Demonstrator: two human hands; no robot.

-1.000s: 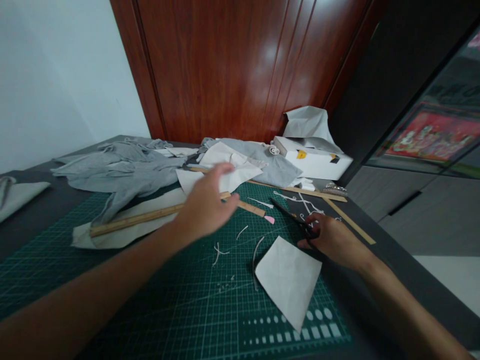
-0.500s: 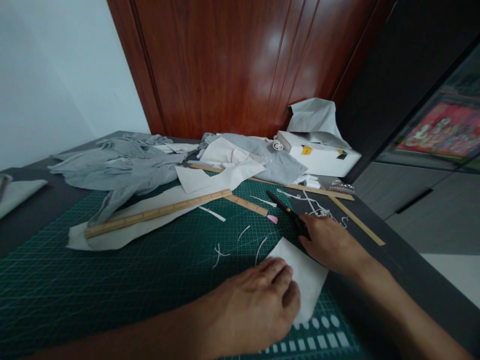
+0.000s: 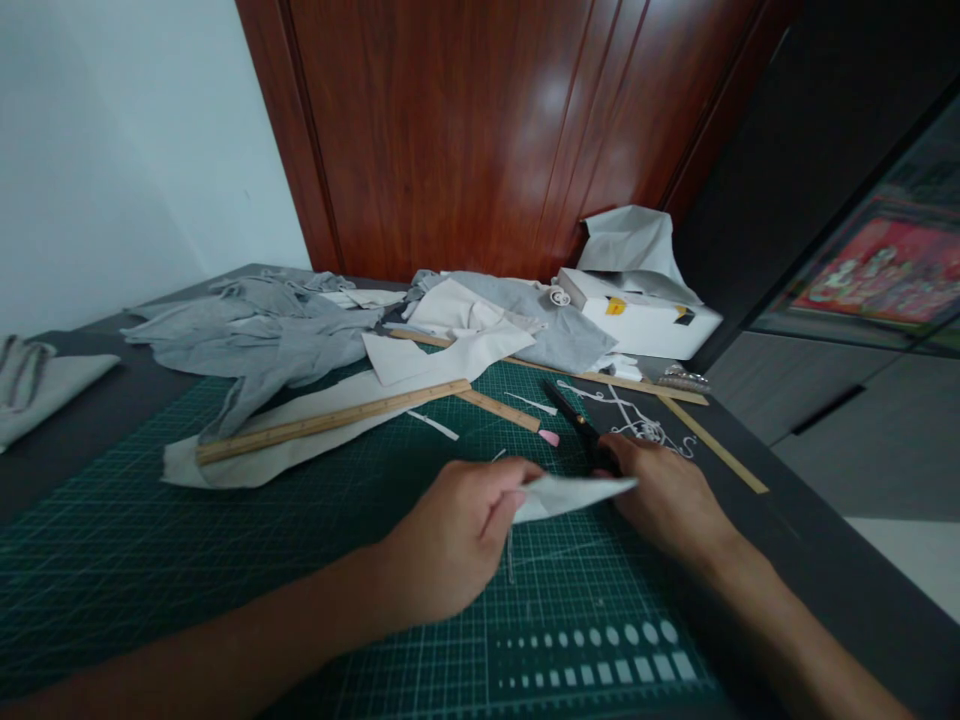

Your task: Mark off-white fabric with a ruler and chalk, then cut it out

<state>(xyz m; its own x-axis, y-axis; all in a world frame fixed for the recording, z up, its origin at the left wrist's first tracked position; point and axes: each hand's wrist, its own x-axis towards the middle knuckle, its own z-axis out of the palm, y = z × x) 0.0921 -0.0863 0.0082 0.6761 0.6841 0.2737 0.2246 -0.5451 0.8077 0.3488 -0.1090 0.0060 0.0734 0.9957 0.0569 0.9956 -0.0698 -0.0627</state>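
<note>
A: Head view, item one?
B: Left hand point(image 3: 450, 535), grip pinched shut on the near edge of a white fabric piece point(image 3: 574, 492), lifted just off the green cutting mat point(image 3: 225, 570).

A: Item two?
B: Right hand point(image 3: 667, 500), resting over the handles of black scissors point(image 3: 581, 432); blades point away across the mat. The fingers hide the handles, so I cannot tell whether that grip is closed on them. The fabric's far corner touches this hand.

A: Surroundings?
B: Wooden ruler point(image 3: 334, 420) on a long pale strip; pink chalk point(image 3: 549, 438) just beside the scissors; white trimmings point(image 3: 637, 425) on the dark tabletop point(image 3: 757, 520); grey cloth heap point(image 3: 270, 335) behind; white box point(image 3: 645, 320) by the wooden door point(image 3: 487, 130).

A: Risks?
B: Judged only: the piece hangs by a small pinch and could slip or fold, and the left fingertips sit near the blades, so a cut close to the held edge might nick them.
</note>
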